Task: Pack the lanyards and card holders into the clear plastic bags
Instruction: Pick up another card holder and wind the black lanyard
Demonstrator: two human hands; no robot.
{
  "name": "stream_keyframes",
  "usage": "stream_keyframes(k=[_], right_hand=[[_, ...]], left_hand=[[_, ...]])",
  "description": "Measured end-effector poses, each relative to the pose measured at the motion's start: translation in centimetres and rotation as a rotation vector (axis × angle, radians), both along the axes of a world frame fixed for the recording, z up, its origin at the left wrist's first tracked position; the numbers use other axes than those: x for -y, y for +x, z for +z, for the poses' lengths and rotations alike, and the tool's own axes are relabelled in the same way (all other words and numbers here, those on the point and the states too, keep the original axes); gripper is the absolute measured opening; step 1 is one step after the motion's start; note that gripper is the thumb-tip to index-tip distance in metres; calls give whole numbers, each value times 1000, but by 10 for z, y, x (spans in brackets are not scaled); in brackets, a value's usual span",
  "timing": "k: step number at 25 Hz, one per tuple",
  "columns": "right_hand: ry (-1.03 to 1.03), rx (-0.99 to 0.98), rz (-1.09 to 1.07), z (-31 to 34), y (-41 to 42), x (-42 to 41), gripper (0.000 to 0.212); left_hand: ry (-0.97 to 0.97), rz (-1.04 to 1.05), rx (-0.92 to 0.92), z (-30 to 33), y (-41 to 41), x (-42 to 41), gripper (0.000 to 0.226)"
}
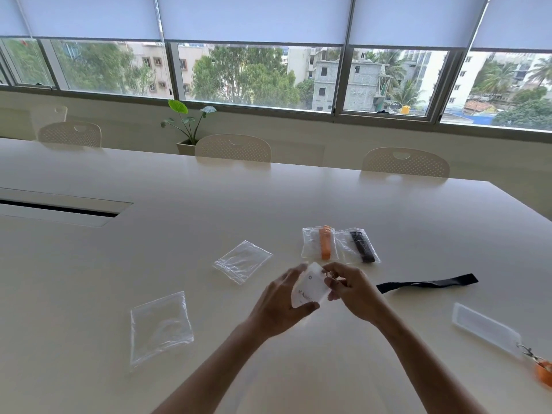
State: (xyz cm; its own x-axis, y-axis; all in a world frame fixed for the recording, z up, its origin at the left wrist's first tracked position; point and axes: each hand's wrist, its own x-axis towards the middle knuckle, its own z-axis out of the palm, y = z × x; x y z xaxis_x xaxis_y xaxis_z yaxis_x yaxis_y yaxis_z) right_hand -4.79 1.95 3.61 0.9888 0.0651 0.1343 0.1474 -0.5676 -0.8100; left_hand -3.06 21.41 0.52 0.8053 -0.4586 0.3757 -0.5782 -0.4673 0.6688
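Two hands are holding one white card holder (310, 289) in the middle of the frame. The left hand (280, 306) is gripping its side, and the right hand (352, 291) is pinching a small metal clip (330, 274) at its top.

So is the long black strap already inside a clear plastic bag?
No, the long black strap lies bare on the white table, outside every bag.

on the white table (209, 204): two empty clear bags (242, 261), two filled bags (319, 244), a black lanyard (427, 283), a clear card holder (485, 328) clipped to an orange lanyard (544, 372).
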Motion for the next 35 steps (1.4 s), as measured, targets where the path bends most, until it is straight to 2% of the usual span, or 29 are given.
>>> stream_keyframes(k=[2,4,7,13,16,19,21,25,31,35], right_hand=[[-46,-28,24,8,3,2,17],[-96,-16,24,16,4,3,17],[-141,28,24,28,6,3,17],[-174,-3,105,49,3,6,15],[-124,-35,163,56,4,10,18],[-17,-66,283,64,5,19,32],[52,-105,353,71,8,30,37],[57,-108,434,80,20,55,31],[163,81,127,47,28,49,30],[251,57,5,6,18,18,40]], left_hand=[[199,-31,91,12,5,-8,108],[384,-80,234,22,10,-14,126],[583,-117,359,34,14,-20,135],[714,-145,483,52,15,-27,131],[715,-163,601,60,13,-28,122],[652,-176,670,64,8,-28,115],[574,-207,649,65,5,-30,113],[429,-234,555,67,-2,-32,112],[260,-68,574,79,-4,-26,113],[258,146,495,87,6,-22,112]])
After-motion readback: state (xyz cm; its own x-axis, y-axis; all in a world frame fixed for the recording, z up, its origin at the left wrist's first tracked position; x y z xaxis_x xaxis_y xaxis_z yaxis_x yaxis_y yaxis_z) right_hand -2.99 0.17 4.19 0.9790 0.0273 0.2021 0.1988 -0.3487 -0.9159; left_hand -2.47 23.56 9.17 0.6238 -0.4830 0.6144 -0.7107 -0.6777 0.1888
